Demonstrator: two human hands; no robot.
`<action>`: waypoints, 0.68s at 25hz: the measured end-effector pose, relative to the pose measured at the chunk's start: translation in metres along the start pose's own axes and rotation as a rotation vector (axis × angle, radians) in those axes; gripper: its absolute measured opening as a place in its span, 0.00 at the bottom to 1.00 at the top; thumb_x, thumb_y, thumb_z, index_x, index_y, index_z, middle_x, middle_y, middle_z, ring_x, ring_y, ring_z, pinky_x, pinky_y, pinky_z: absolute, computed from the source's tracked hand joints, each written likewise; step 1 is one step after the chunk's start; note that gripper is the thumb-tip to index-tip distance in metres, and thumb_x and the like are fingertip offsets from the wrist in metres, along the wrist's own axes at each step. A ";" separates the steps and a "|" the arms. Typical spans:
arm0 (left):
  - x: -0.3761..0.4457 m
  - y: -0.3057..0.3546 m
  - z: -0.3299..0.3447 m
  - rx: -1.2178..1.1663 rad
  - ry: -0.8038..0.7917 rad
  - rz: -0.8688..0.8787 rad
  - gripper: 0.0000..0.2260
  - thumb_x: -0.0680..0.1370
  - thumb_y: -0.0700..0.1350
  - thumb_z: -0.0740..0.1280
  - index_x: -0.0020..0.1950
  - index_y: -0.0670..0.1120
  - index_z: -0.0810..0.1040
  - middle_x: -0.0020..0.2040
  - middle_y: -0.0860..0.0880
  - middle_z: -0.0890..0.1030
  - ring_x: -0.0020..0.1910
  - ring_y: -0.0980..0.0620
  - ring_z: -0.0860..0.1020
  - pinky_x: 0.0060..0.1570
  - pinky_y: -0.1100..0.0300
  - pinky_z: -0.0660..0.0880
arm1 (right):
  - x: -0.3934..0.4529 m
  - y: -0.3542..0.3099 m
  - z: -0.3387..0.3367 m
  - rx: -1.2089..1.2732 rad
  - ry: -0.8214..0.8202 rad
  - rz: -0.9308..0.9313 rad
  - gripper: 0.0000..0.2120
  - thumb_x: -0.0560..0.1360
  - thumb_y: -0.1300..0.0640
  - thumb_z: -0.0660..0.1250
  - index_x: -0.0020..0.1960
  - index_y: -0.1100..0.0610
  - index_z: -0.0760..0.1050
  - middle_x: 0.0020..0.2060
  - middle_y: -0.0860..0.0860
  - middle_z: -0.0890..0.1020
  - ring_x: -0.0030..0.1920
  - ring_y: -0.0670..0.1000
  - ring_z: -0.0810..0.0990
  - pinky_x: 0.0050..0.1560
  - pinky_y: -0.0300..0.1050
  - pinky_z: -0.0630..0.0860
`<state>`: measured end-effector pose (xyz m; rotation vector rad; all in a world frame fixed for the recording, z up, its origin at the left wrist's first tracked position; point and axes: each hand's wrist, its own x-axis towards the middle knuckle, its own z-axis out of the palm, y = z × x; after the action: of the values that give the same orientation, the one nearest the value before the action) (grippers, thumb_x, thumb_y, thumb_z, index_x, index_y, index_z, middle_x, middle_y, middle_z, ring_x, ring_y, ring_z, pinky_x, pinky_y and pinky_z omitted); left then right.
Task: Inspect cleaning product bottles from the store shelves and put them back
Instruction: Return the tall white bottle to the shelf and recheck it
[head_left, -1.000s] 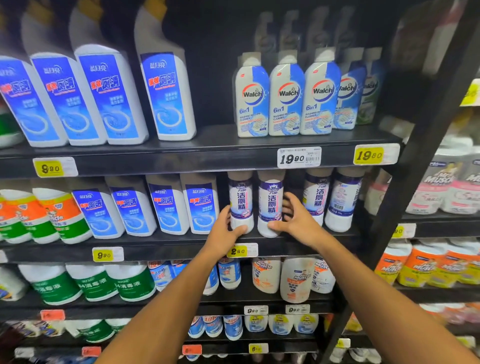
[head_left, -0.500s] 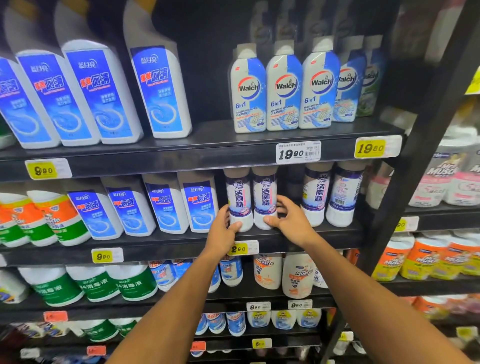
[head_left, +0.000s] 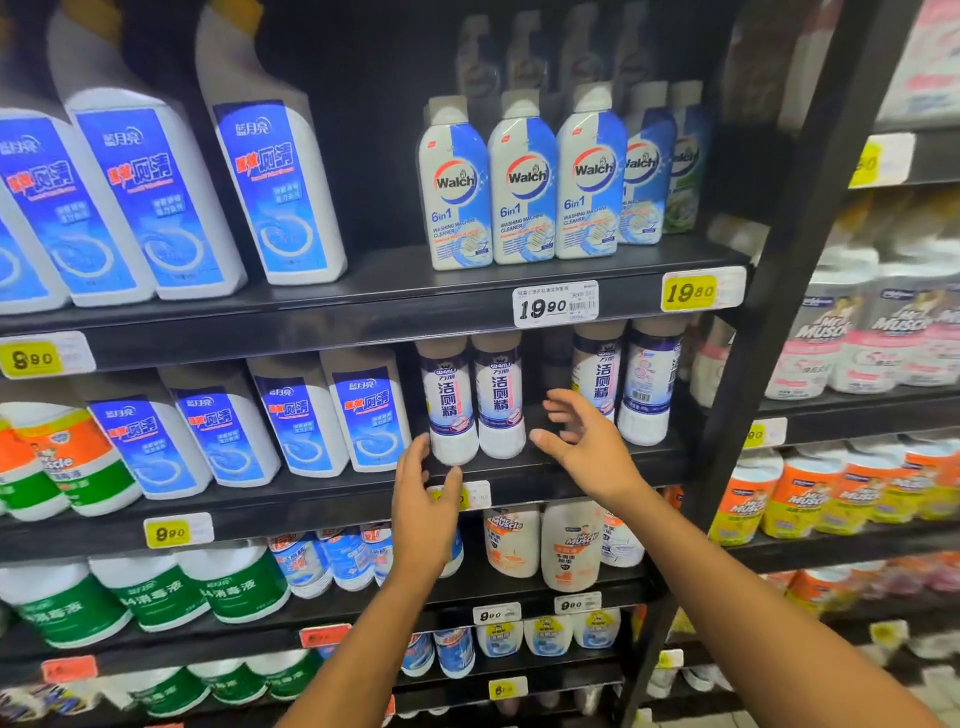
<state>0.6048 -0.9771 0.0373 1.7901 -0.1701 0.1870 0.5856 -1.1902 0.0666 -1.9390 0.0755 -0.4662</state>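
Two white toilet-cleaner bottles with dark purple bands stand side by side on the second shelf: the left bottle and the right bottle. My left hand is just below and left of the left bottle, fingers relaxed, holding nothing. My right hand hovers to the right of the right bottle with fingers spread, a small gap between them. Two more bottles of the same kind stand further right.
Blue-labelled white bottles fill the shelf to the left. Walch washing machine cleaner bottles stand on the shelf above. Orange and green bottles sit on lower shelves. A black upright post divides this rack from the one on the right.
Both hands have let go of the two bottles and pulled back a little; the bottles now stand free, pushed together on the shelf.
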 end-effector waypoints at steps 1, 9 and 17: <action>-0.006 0.002 0.004 0.008 0.024 0.065 0.22 0.78 0.39 0.68 0.71 0.51 0.70 0.69 0.51 0.73 0.67 0.53 0.72 0.66 0.56 0.71 | -0.003 -0.002 -0.007 0.028 0.095 -0.030 0.18 0.75 0.57 0.73 0.59 0.42 0.72 0.55 0.44 0.81 0.54 0.39 0.79 0.54 0.34 0.75; 0.018 0.061 0.095 -0.031 -0.473 0.026 0.26 0.77 0.36 0.68 0.73 0.49 0.66 0.71 0.49 0.71 0.69 0.51 0.71 0.67 0.55 0.71 | 0.000 -0.002 -0.046 -0.117 0.367 0.064 0.24 0.78 0.49 0.68 0.72 0.53 0.70 0.38 0.44 0.83 0.42 0.45 0.81 0.47 0.46 0.78; 0.065 0.059 0.140 0.121 -0.519 -0.077 0.31 0.73 0.38 0.74 0.71 0.44 0.62 0.72 0.45 0.71 0.65 0.51 0.74 0.67 0.53 0.70 | 0.018 0.004 -0.068 -0.240 0.246 0.048 0.15 0.78 0.49 0.68 0.62 0.54 0.80 0.40 0.49 0.86 0.45 0.50 0.84 0.52 0.51 0.79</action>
<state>0.6606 -1.1279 0.0766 1.9325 -0.4662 -0.3341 0.5784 -1.2559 0.0905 -2.0988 0.3493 -0.6883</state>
